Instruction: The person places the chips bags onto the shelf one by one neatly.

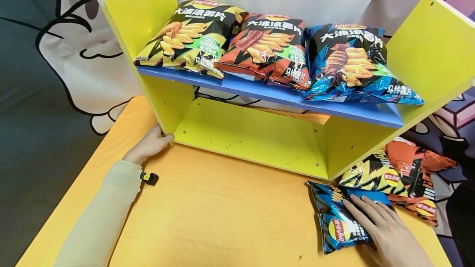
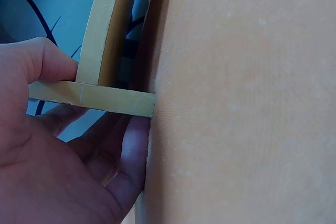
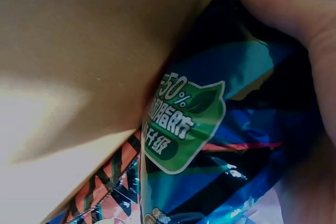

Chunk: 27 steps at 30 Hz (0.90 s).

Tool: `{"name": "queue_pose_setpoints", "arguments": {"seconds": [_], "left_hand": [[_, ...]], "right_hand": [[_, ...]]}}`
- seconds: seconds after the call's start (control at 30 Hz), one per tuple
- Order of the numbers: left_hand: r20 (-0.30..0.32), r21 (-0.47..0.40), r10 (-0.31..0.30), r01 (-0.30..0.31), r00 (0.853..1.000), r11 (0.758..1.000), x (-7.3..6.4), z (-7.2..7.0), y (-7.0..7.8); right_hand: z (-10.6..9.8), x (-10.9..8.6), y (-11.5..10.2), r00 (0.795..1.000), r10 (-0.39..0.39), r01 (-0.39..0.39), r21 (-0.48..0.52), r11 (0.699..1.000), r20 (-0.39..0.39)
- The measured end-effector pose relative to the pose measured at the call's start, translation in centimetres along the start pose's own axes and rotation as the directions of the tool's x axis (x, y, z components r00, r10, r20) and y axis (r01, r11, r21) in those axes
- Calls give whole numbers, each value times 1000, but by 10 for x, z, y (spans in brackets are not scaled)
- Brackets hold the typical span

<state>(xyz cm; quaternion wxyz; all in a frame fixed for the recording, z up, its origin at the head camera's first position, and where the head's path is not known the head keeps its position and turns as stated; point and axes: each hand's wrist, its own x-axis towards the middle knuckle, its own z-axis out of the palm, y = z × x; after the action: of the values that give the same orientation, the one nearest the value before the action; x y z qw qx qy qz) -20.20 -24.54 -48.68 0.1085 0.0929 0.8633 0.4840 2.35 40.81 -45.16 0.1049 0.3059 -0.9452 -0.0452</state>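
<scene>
My left hand (image 1: 152,143) grips the bottom corner of the yellow shelf (image 1: 237,131) at its left side. In the left wrist view, the thumb lies above the panel edge (image 2: 100,98) and the fingers below it. At the lower right, my right hand (image 1: 389,230) holds a blue-and-black bag of potato chips (image 1: 345,209) lying on the table, its fingers across the top. The right wrist view shows the thumb against the bag (image 3: 231,72); the fingertips are hidden there. On the blue middle board (image 1: 267,91) lean a yellow chip bag (image 1: 193,38), a red one (image 1: 269,50) and a blue one (image 1: 345,60).
Beside the shelf's right panel (image 1: 430,60) lie a yellow-and-black chip bag (image 1: 378,172) and an orange-red chip bag (image 1: 412,155), overlapping. An orange surface (image 1: 222,217) covers the table. Cartoon-printed cloth (image 1: 89,69) hangs behind.
</scene>
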Motion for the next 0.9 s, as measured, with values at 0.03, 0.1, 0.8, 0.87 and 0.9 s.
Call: {"name": "queue_pose_setpoints", "arguments": {"seconds": [0.03, 0.1, 0.8, 0.87, 0.9], "left_hand": [[1, 0, 0, 0, 1000, 1000, 0, 0, 0], [5, -3, 1, -1, 1000, 1000, 0, 0, 0], [12, -11, -7, 7, 1000, 1000, 1, 0, -3], [14, -12, -7, 7, 1000, 1000, 1, 0, -4], [14, -12, -5, 5, 1000, 1000, 2, 0, -3]], "right_hand": [[-1, 1, 0, 1000, 0, 0, 1, 1000, -7], [-3, 2, -1, 1000, -1, 2, 6, 1000, -17], [-45, 25, -33, 970, 149, -153, 4, 988, 192], [-48, 29, -36, 976, 146, -151, 23, 988, 163], [-50, 31, -37, 981, 136, -142, 34, 989, 139]]}}
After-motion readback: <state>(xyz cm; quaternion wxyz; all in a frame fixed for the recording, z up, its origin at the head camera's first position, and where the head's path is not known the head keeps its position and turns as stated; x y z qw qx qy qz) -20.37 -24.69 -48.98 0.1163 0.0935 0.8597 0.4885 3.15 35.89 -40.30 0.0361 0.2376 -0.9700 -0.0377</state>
